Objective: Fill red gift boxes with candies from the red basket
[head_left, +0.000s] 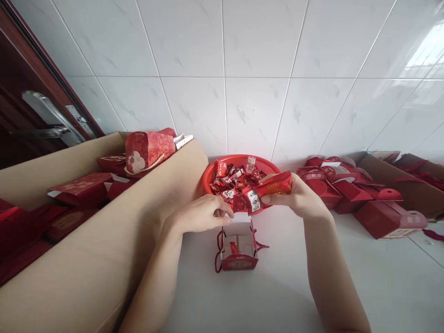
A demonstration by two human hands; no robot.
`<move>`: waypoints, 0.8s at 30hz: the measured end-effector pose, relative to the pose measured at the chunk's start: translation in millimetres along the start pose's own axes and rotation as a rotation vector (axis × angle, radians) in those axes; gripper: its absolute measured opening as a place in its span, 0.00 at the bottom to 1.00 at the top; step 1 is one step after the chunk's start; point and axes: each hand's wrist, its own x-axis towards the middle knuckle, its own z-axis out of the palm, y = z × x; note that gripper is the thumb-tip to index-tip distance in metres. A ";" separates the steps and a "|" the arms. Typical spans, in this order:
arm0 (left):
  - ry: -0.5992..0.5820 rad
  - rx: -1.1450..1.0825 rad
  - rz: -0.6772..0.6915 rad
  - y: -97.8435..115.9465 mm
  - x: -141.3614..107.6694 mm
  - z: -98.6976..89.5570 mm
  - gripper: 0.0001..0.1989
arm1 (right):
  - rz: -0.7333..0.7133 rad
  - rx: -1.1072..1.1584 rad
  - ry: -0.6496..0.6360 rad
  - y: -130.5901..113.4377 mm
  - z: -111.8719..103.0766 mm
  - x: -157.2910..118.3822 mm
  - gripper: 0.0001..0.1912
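My right hand (294, 196) grips several red wrapped candies (274, 185) over the right part of a red plastic basket (207, 178). Many small wrapped candies fill that basket. My left hand (208, 212) is at the basket's near edge with its fingers curled; what they hold, if anything, is hidden. Just below the hands, a small red gift box (240, 263) stands open on the white surface, with rope handles at its sides and a red wrapped piece (234, 248) inside.
A large cardboard box (138, 222) with red boxes and bags fills the left side. Several closed red gift boxes (385, 217) lie at the right, beside another cardboard box (378, 171). A tiled wall (256, 92) stands behind the basket; a door handle (52, 120) is at far left.
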 end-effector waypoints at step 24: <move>-0.144 -0.039 -0.028 -14.7 -3.4 -7.0 0.17 | 0.266 -0.540 -0.515 16.8 48.2 5.7 0.11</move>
